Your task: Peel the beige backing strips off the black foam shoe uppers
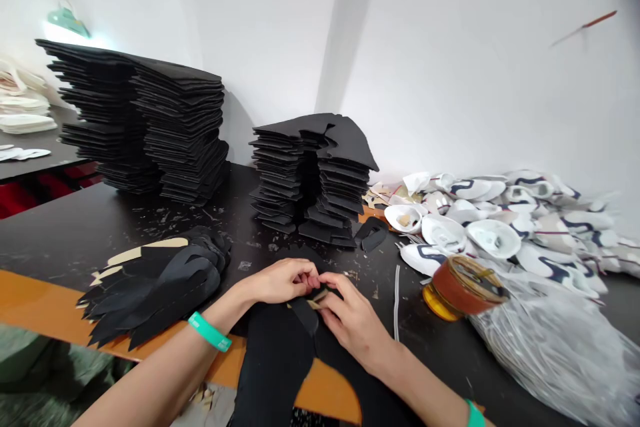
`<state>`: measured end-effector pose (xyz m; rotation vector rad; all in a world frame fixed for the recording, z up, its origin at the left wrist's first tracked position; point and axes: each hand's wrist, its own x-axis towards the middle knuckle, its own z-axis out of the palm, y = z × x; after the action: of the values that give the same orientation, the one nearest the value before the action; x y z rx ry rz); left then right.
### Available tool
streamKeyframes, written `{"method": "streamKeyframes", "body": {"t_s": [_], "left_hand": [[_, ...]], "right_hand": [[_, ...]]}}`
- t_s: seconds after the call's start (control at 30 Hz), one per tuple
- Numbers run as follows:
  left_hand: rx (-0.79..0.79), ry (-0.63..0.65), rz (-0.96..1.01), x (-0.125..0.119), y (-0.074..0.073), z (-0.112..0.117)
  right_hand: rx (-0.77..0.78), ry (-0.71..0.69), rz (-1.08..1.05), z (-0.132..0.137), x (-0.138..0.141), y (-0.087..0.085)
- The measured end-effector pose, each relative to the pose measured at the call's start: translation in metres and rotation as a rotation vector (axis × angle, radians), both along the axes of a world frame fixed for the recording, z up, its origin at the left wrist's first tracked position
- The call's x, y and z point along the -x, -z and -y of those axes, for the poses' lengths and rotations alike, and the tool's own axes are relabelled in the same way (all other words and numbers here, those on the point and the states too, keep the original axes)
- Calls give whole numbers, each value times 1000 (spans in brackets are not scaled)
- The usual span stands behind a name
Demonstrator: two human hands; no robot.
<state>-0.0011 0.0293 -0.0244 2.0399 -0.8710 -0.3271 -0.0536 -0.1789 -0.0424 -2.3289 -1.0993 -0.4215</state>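
Note:
My left hand (pixel 287 279) and my right hand (pixel 353 323) meet at the near edge of the dark table, fingertips pinched together. Between them is a small black strip (pixel 306 317) with a bit of tan backing showing. It lies against a large black U-shaped shoe-upper piece (pixel 270 353), which hangs over the table edge toward me. My fingers partly hide where strip and upper meet. Left of my hands, a fanned pile of black cut pieces (pixel 173 280) shows tan undersides on some.
Tall stacks of black uppers (pixel 180 120) and a shorter stack (pixel 345 147) stand behind. To the right are white shoe uppers (pixel 493 237), an amber glue jar (pixel 463 287), a clear plastic bag (pixel 560 340) and a thin grey strip (pixel 397 303).

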Motion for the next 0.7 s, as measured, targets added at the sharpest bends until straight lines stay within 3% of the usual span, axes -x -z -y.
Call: {"method": "streamKeyframes", "body": {"t_s": [0.13, 0.3, 0.57, 0.7], "left_hand": [[-26, 0, -12, 1, -2, -1], [-49, 11, -13, 2, -3, -1], [-64, 62, -34, 1, -2, -1], [-104, 30, 17, 3, -1, 3]], "right_hand": [[73, -45, 120, 10, 25, -5], [47, -39, 199, 21, 48, -4], [-3, -102, 256, 20, 48, 5], [9, -120, 265, 19, 46, 9]]}}
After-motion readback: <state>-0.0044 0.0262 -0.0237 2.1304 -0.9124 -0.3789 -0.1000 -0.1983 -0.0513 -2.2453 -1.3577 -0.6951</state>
